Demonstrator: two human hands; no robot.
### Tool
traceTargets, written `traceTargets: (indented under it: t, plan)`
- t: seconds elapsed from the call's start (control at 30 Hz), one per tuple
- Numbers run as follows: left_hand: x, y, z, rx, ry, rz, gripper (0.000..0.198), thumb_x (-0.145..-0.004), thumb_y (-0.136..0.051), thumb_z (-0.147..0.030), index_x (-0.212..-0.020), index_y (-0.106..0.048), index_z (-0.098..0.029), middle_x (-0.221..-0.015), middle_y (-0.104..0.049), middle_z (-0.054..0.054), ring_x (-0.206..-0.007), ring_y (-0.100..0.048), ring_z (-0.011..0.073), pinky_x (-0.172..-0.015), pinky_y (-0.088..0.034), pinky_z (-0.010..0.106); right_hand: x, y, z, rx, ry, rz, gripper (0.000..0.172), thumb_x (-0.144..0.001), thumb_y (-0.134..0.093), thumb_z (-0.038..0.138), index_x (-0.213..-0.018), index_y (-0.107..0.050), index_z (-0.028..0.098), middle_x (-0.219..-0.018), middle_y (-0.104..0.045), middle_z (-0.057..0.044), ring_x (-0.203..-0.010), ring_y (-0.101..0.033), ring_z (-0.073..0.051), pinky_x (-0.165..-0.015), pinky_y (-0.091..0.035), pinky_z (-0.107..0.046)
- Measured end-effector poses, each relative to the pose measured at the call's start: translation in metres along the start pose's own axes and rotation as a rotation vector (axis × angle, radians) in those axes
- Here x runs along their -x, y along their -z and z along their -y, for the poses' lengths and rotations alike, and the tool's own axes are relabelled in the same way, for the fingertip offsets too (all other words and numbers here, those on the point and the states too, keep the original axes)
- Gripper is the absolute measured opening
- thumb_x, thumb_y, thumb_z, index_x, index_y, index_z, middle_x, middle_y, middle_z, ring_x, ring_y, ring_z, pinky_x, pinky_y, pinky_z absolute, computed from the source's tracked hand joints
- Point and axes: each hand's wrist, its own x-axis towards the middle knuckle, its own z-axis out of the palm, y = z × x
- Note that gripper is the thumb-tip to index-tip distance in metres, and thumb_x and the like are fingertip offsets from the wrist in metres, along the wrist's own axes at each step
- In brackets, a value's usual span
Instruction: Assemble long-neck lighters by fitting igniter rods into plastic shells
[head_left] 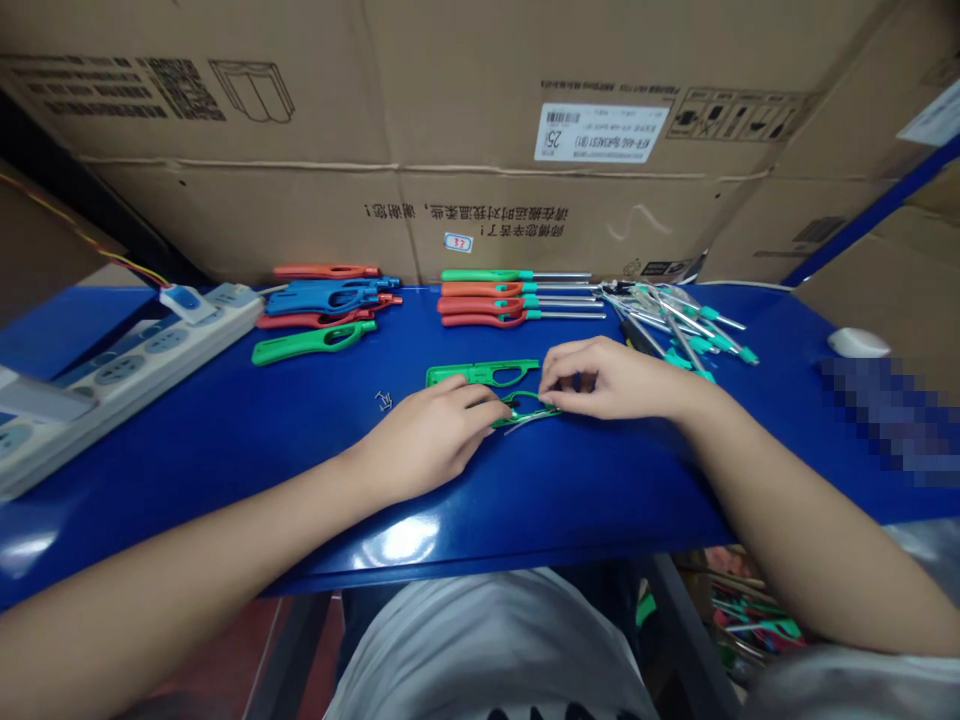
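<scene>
Hands close together, my L hand (431,437) fingers curled on green shell half (527,408), R hand (609,380) pinching its end, 2nd shell (480,374) just behind.

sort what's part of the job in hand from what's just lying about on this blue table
In hand:
left hand and right hand, both gripping the green part
green shell half, just behind them
likely supply: metal rods, coloured handles

Lying about:
power strip
white mouse
cardboard boxes
row of assembled lighters
</scene>
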Motion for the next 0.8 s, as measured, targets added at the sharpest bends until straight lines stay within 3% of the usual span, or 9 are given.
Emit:
traceTargets:
  t: [0.17, 0.3, 0.4, 0.63, 0.8]
  plan:
    - [0.000, -0.001, 0.001, 0.068, 0.069, -0.044, 0.017, -0.098, -0.058, -0.021, -0.113, -0.065, -0.019, -0.104, -0.072, 0.006, -0.097, -0.069, 0.0221, -0.085, -0.055, 0.034, 0.005, 0.016, -0.020, 0.389, -0.431, -0.235, 0.024, -0.089, -0.059, 0.035, -0.099, -0.073, 0.018, -0.097, -0.073, -0.009, -0.081, -0.064, -0.022, -0.070, -0.045, -0.033]
    - [0.001, 0.000, -0.001, -0.005, 0.106, -0.008, 0.020, -0.098, -0.058, -0.023, -0.116, -0.065, -0.019, -0.100, -0.073, 0.007, -0.093, -0.070, 0.0242, -0.079, -0.057, 0.035, 0.019, 0.039, -0.037, 0.443, -0.784, -0.305, 0.020, -0.086, -0.060, 0.030, -0.098, -0.073, 0.020, -0.106, -0.074, -0.008, -0.091, -0.065, -0.025, -0.072, -0.044, -0.033]
    - [0.000, 0.003, -0.004, -0.084, 0.109, 0.030, 0.020, -0.098, -0.058, -0.023, -0.116, -0.065, -0.019, -0.101, -0.074, 0.008, -0.093, -0.071, 0.0261, -0.075, -0.057, 0.036, 0.034, 0.056, -0.051, 0.440, -1.054, -0.338, 0.027, -0.085, -0.059, 0.026, -0.109, -0.071, 0.021, -0.121, -0.071, -0.010, -0.101, -0.064, -0.027, -0.071, -0.043, -0.031]
    - [0.002, 0.005, -0.005, -0.117, 0.114, 0.048, 0.018, -0.099, -0.055, -0.024, -0.113, -0.066, -0.021, -0.102, -0.074, 0.007, -0.094, -0.072, 0.0255, -0.073, -0.057, 0.034, 0.062, 0.081, -0.077, 0.413, -1.231, -0.319, 0.031, -0.080, -0.063, 0.016, -0.109, -0.073, 0.015, -0.106, -0.073, -0.015, -0.086, -0.064, -0.021, -0.069, -0.042, -0.028]
    - [0.003, 0.004, -0.004, -0.132, 0.074, -0.006, 0.016, -0.098, -0.057, -0.022, -0.111, -0.065, -0.021, -0.102, -0.075, 0.005, -0.093, -0.072, 0.0242, -0.073, -0.056, 0.034, 0.072, 0.090, -0.077, 0.430, -1.298, -0.346, 0.049, -0.077, -0.062, 0.012, -0.125, -0.068, 0.018, -0.111, -0.072, -0.014, -0.082, -0.064, -0.019, -0.068, -0.044, -0.026]
